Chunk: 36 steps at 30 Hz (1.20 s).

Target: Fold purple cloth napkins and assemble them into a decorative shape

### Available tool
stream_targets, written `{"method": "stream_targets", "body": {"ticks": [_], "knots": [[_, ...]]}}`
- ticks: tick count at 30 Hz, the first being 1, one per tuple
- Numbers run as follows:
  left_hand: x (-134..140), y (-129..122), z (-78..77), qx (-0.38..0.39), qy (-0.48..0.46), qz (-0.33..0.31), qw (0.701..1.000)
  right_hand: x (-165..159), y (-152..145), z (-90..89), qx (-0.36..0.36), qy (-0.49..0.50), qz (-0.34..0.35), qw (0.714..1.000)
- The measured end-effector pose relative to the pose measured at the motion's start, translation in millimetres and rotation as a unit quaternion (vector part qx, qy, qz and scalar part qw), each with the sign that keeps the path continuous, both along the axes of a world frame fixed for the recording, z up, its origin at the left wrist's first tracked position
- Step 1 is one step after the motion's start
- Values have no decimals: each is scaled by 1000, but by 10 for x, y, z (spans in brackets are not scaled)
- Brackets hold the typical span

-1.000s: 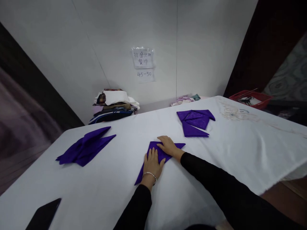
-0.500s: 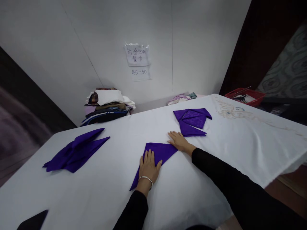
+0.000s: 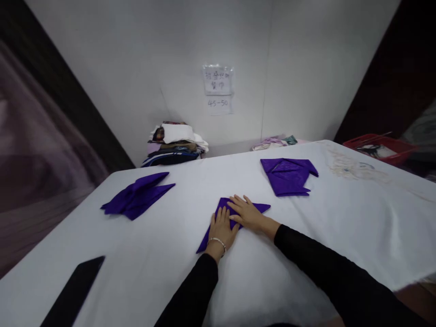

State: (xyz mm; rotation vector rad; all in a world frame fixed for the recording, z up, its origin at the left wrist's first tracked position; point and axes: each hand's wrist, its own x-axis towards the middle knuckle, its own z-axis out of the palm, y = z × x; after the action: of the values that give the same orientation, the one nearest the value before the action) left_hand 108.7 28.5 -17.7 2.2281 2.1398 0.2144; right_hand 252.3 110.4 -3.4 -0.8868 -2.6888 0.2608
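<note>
A purple cloth napkin [image 3: 223, 202], folded into a triangle, lies in front of me with one tip to the lower left and another to the right. My left hand [image 3: 223, 227] rests flat on its left part, fingers outstretched, a bracelet at the wrist. Beside it, my right hand [image 3: 247, 213] lies flat on the napkin's middle with fingers spread. Both hands cover much of the cloth. Farther right sits a second folded purple napkin [image 3: 289, 177] with pointed corners. To the left is a third purple napkin [image 3: 139, 195], folded with two long points.
The white tablecloth [image 3: 163, 268] covers the table. A black flat object [image 3: 75, 290] lies at the near left. Behind the table are a stack of folded cloths [image 3: 177, 143], more fabric [image 3: 272, 142] and a red basket [image 3: 381, 147]. Paper signs [image 3: 218, 88] hang on the wall.
My right hand has moved left from the napkin's right corner onto its middle. My left hand stays flat on it. The view has shifted left, showing more of the black object.
</note>
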Motion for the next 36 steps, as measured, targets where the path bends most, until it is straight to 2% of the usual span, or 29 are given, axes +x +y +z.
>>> {"method": "stream_targets", "body": {"ticks": [2,6,9,15,18,22,26,30,36], "knots": [[18,-7,1,-4,-15,-2,1000,-107,-73,-49,-20,-19,28,999],[17,-37,25,-2,-54,-4,999,-131,-19,-156,-41,-49,10,998],[-110,-158,32,12,-85,11,996,-107,37,-196,-32,-54,9,998],[-730,-728,-45,62,-134,141,979,-104,23,-203,-26,-62,4,998],[-931,-996,-52,99,-176,184,962,-103,28,-215,-24,-64,3,998],[-894,-1123,-2,116,-221,158,955,-101,40,-229,-19,-70,5,997],[-775,-1054,35,79,-218,138,963,-103,32,-216,-15,-80,3,997],[-775,-993,35,71,-212,137,965,-105,28,-199,-18,-80,6,997],[-772,-1063,60,60,-204,111,971,-96,43,-194,-28,-82,19,996]]}}
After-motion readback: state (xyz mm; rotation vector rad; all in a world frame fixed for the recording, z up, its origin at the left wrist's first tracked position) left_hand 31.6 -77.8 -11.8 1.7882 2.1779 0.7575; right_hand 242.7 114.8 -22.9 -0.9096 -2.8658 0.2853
